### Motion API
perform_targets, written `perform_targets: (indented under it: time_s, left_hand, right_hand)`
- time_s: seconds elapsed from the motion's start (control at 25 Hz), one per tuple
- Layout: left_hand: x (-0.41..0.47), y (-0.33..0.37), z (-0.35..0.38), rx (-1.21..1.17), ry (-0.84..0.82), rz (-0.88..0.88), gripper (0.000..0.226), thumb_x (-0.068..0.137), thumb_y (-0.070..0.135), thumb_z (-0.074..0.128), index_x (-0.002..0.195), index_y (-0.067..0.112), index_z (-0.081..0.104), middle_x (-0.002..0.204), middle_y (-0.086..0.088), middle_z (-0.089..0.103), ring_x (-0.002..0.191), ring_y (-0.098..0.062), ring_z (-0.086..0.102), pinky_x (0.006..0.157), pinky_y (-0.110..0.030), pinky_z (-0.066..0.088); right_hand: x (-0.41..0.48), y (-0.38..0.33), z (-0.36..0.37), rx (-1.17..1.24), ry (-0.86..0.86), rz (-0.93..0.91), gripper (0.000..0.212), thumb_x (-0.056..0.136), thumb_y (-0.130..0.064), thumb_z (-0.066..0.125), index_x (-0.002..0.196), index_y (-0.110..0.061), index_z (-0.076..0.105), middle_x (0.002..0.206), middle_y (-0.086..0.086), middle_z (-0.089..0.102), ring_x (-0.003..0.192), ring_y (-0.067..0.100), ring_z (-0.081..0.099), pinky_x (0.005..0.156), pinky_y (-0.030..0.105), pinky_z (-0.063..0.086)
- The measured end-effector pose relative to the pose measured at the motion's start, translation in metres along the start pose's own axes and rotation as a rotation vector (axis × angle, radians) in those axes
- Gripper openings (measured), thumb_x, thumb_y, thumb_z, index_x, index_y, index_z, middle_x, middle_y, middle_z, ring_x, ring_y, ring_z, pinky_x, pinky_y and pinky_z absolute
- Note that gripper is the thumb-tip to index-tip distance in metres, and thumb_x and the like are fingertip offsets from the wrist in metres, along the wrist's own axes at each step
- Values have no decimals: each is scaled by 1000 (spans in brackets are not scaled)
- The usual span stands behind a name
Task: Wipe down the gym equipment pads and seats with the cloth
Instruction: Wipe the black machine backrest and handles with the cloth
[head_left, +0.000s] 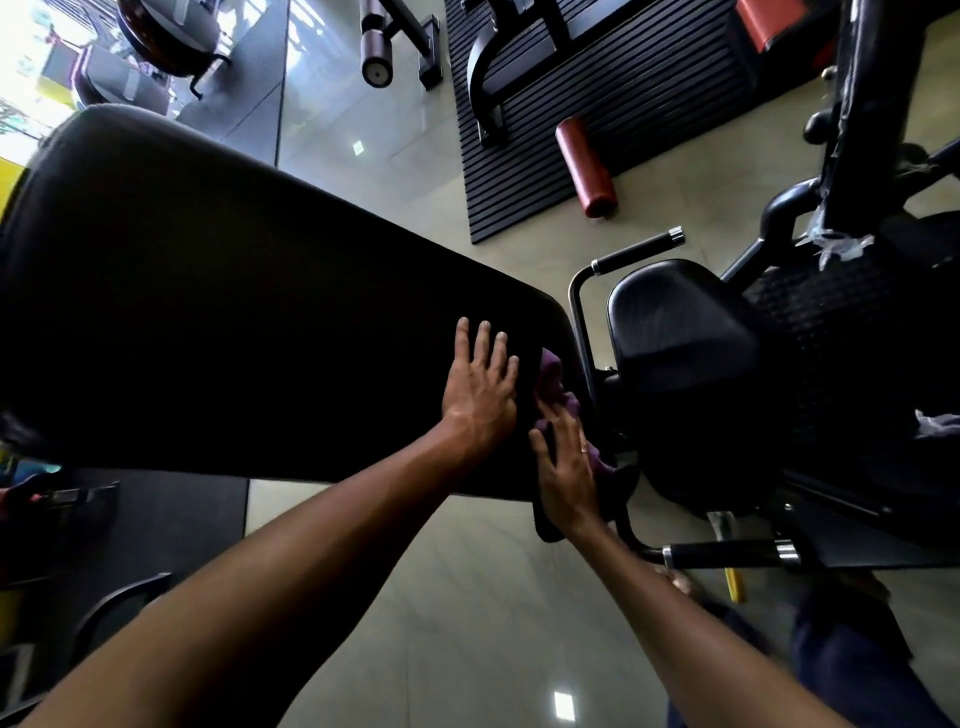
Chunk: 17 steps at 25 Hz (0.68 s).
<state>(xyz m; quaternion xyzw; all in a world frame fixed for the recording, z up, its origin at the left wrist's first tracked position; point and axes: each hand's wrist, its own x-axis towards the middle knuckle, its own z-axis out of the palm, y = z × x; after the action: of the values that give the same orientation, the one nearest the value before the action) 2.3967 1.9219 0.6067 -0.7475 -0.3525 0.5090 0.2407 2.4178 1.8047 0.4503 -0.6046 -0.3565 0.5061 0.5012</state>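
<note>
A long black back pad (249, 312) runs from the upper left to the middle of the view. My left hand (480, 387) lies flat on its lower end, fingers spread, holding nothing. Just to the right, my right hand (566, 473) presses a purple cloth (553, 387) against the end edge of the pad. Part of the cloth hangs down below my right wrist. A smaller black seat pad (680, 343) sits to the right of the cloth, beyond the gap.
Two black handles with chrome ends (636, 252) (727, 555) flank the seat. A dark machine frame (872, 104) rises at the right. A ribbed black mat (597, 104) with a red roller (586, 166) lies ahead. Grey tiled floor (467, 597) is below.
</note>
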Motion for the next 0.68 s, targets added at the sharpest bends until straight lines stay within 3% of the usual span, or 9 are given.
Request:
perform_targets:
  time_s: [0.12,0.24,0.36,0.48,0.6,0.68]
  left_hand:
    - [-14,10,7,9,19,-4,63,105,48,9,160,17,3,166,-16,-6,150,-44,-12,113,-69,-15]
    - [-29,23,13,23,30,1,65,104,50,6,160,16,1,166,-15,-7,150,-43,-13,112,-69,-16]
    - [-35,28,15,21,39,-5,66,104,51,6,160,16,0,166,-15,-8,150,-43,-14,112,-68,-16]
    - [-35,29,17,18,48,-6,68,103,53,4,159,14,-1,166,-16,-9,150,-44,-15,112,-69,-16]
    - [-34,29,17,49,46,7,72,101,56,3,159,13,-3,165,-19,-10,149,-47,-15,113,-70,-13]
    - [-30,30,19,44,61,0,70,102,54,4,159,14,-1,165,-19,-9,148,-48,-14,112,-72,-12]
  right_hand:
    - [3,44,-8,-79,42,246,71,93,-72,31,152,-34,42,165,-2,29,153,20,23,120,42,24]
    - [39,53,-23,20,26,482,54,106,-53,36,150,-22,47,161,11,35,147,32,35,117,41,28]
    - [46,17,-11,8,27,308,57,105,-52,30,150,-23,49,161,8,38,152,27,26,124,44,20]
    - [-6,-24,15,90,79,110,58,102,-58,28,151,-32,45,167,-7,26,156,9,8,124,37,11]
    - [-43,-7,25,129,186,32,49,103,-58,33,147,-39,46,163,-15,29,156,6,11,124,34,15]
    - [-36,26,24,56,265,116,58,100,-63,32,141,-29,55,160,-7,38,155,13,20,123,40,24]
